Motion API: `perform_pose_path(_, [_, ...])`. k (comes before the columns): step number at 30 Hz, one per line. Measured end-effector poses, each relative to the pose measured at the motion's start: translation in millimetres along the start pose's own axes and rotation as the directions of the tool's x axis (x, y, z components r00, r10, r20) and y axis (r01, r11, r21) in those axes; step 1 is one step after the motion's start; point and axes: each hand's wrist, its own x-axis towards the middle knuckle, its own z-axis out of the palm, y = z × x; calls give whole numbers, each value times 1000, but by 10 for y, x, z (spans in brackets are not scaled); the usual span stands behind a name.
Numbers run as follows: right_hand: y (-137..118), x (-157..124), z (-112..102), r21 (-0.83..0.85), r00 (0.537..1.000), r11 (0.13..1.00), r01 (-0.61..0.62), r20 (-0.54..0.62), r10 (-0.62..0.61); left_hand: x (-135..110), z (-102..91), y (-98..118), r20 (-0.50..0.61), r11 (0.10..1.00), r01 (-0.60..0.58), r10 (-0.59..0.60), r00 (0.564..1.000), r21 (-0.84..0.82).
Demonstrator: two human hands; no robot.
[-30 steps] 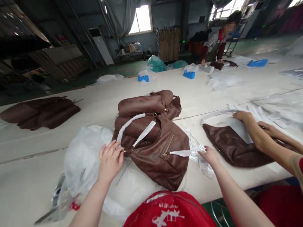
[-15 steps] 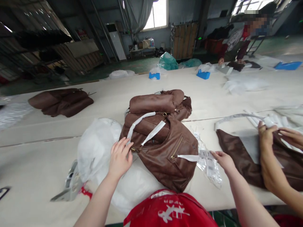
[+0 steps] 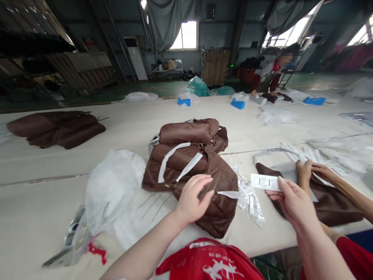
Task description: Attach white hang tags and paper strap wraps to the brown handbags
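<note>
Between thumb and fingers my right hand (image 3: 294,198) pinches a small white printed tag (image 3: 264,182), raised above the table. My left hand (image 3: 192,200) hovers over the front brown bag (image 3: 223,214), thumb and fingers apart, with nothing in it. That bag has a zipped pocket (image 3: 218,179) with a white wrapped pull (image 3: 229,194) and white-wrapped straps (image 3: 171,155). More brown bags (image 3: 186,133) lie stacked behind it. Right of the bag rests a pile of clear packets (image 3: 251,204) with labels in them.
White plastic wrapping (image 3: 107,194) lies left of the bags, near a metal tape dispenser (image 3: 67,241). A co-worker's hands (image 3: 304,171) handle another brown bag (image 3: 329,202) on the right. Brown pieces (image 3: 61,128) lie at far left. Blue holders (image 3: 237,104) stand along the far edge.
My right hand has lifted a white tag from the packets. My left hand has left the strap and moved right, over the front bag. The view has shifted slightly.
</note>
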Motion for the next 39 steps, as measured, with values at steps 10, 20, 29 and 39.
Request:
perform_pose_path(10, [108,-498,267,41,982,990,-131,140,124,-70,398,145,393,759,392,-195,899,-519])
perform_pose_path(20, [453,64,431,-87,881,984,-152,439,175,-546,257,3,266,-54,299,-623,735,-953])
perform_pose_path(29, [840,198,954,-381,434,925,11,835,339,-849,11,177,-78,94,3,-841,535,-996])
perform_pose_path(39, [1061,-133,1269,-361,95,764,534,924,370,-1107,-214,-44,-246,380,277,-875,418,-883])
